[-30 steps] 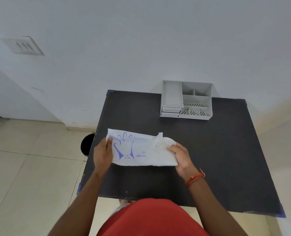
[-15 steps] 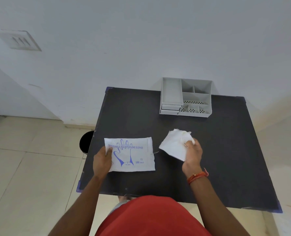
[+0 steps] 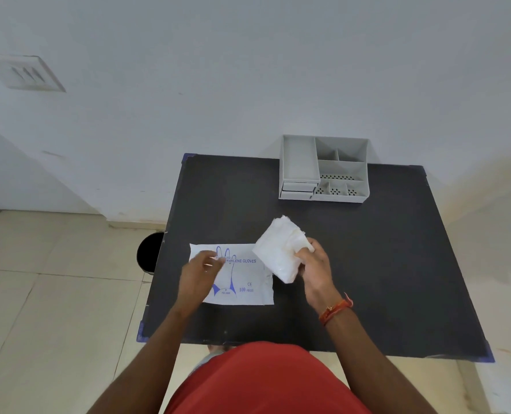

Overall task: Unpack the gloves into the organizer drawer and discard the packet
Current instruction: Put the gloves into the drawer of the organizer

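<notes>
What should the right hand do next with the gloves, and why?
Probably carry the gloves toward the organizer: the right hand grips the stack clear of the packet, which lies flat under the left hand. Its drawers look closed, though.

Right hand [image 3: 314, 265] grips white glove stack [image 3: 279, 249] above black table [image 3: 397, 264]. Left hand [image 3: 199, 273] over flat packet [image 3: 245, 279]. Grey organizer [image 3: 323, 168] at far edge, drawers closed. Bin [image 3: 149, 252] on floor left.
</notes>
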